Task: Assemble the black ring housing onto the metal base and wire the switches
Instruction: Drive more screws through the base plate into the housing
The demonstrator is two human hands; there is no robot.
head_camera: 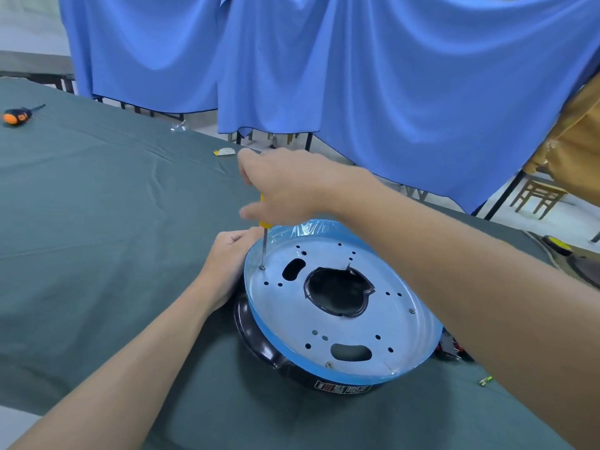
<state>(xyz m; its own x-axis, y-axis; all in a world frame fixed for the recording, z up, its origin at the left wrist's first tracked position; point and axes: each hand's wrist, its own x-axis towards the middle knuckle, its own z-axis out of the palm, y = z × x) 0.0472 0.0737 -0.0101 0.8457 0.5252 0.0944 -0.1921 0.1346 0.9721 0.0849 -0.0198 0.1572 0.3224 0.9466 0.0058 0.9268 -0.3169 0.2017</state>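
Observation:
A round metal base (373, 323) with a blue film rim lies on top of the black ring housing (256, 339), centre right on the table. My right hand (289, 183) grips a yellow-handled screwdriver (264, 241) held upright, its tip on a screw (262, 267) at the plate's far left. My left hand (227, 258) presses against the left edge of the housing and base. Two other screws sit in the plate, one at the right (411, 310) and one at the front (328, 364). Switch parts with red wires (449, 347) peek out at the right of the base.
A dark green cloth (97, 238) covers the table. An orange and black screwdriver (19, 115) lies far left. A yellow-white scrap (224, 152) and clear plastic (178, 127) lie near the far edge. A small green piece (485, 380) lies right of the base. Blue drapes (324, 60) hang behind.

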